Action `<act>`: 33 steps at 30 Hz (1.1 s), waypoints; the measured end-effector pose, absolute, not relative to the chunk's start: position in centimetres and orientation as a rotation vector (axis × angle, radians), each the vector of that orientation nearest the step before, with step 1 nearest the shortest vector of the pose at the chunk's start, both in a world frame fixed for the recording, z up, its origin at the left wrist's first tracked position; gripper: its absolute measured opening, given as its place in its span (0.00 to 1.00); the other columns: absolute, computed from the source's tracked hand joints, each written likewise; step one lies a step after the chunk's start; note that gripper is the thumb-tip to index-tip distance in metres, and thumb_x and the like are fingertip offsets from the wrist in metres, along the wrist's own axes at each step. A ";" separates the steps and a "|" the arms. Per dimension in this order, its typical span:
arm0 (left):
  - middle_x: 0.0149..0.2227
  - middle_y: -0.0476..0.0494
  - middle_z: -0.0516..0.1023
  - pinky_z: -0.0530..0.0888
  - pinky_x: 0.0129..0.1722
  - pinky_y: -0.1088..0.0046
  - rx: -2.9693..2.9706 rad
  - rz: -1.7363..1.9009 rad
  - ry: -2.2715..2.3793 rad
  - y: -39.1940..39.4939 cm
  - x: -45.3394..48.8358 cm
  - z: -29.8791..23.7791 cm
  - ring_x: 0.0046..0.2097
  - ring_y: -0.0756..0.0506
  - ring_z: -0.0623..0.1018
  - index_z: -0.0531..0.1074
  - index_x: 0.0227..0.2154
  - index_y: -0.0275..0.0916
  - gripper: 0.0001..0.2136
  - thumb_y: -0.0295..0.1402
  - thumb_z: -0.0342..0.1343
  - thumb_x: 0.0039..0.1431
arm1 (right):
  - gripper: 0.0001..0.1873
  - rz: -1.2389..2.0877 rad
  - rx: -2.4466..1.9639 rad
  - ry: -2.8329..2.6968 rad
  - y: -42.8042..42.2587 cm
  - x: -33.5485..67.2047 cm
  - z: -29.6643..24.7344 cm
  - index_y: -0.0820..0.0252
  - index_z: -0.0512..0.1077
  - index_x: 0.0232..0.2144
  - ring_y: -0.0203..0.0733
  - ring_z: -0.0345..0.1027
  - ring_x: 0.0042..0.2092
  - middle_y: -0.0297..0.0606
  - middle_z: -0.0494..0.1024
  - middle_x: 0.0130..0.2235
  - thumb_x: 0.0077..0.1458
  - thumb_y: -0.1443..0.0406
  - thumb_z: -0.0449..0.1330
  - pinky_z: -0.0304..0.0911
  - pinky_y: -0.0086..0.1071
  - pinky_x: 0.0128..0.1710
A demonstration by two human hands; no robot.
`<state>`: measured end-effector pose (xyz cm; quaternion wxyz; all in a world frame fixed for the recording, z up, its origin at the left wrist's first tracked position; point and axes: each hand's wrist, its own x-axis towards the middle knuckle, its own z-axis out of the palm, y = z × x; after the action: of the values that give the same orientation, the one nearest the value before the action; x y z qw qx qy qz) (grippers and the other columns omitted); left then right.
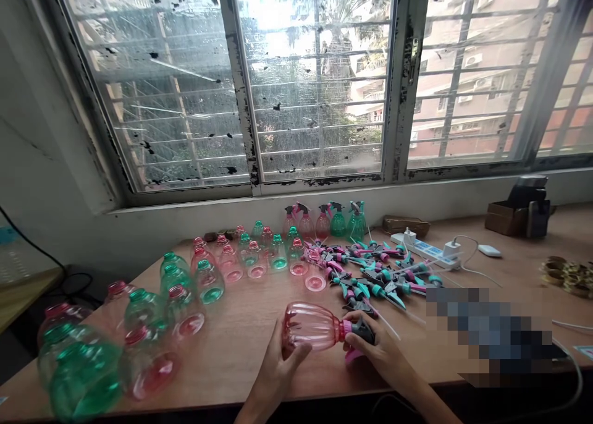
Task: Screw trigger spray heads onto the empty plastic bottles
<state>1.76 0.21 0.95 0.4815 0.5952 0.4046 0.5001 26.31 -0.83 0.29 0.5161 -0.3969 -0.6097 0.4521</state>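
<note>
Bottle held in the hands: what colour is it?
See-through pink bottle; its spray head is black and pink. Head view shows it.

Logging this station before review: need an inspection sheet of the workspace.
surface: wooden table, light brown, crowded.
job's things: pink bottle on its side, dark trigger head at its neck.
clutter: empty bottles, pink and green, left; loose trigger heads centre; assembled sprayers by the sill.
hands: left hand grips the bottle body; right hand holds the trigger head.
cables: power strip with plugs, white cable; black cable far left.
surroundings: barred window, buildings outside; cardboard box right.
</note>
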 end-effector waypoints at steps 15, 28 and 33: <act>0.63 0.37 0.65 0.63 0.65 0.54 1.606 1.247 0.997 -0.9 2.6 0.4 0.64 0.33 0.67 0.53 0.64 0.46 0.40 0.40 0.68 0.53 | 0.20 1.311 -0.887 -1.201 -0.6 25.8 0.0 0.57 0.70 0.31 0.42 0.72 0.26 0.32 0.75 0.26 0.56 0.47 0.64 0.70 0.35 0.28; 0.73 0.30 0.42 0.56 0.65 0.37 2.385 0.861 1.131 -1.8 2.7 0.0 0.72 0.27 0.48 0.23 0.69 0.54 0.58 0.46 0.68 0.53 | 0.21 0.794 -1.084 -1.354 2.1 34.1 7.3 0.58 0.73 0.41 0.52 0.77 0.39 0.42 0.82 0.36 0.57 0.48 0.62 0.71 0.39 0.42; 0.72 0.29 0.48 0.59 0.64 0.38 2.568 0.705 1.085 -1.9 3.1 0.1 0.70 0.26 0.55 0.25 0.70 0.52 0.65 0.48 0.73 0.43 | 0.22 0.235 -1.413 -1.380 11.0 37.3 12.4 0.64 0.72 0.47 0.56 0.75 0.44 0.48 0.81 0.40 0.62 0.52 0.55 0.70 0.44 0.43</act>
<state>3.15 -1.90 0.10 0.1325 0.8852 0.3739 0.2429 37.26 10.99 12.35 0.5448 -0.5957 -0.5818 0.0992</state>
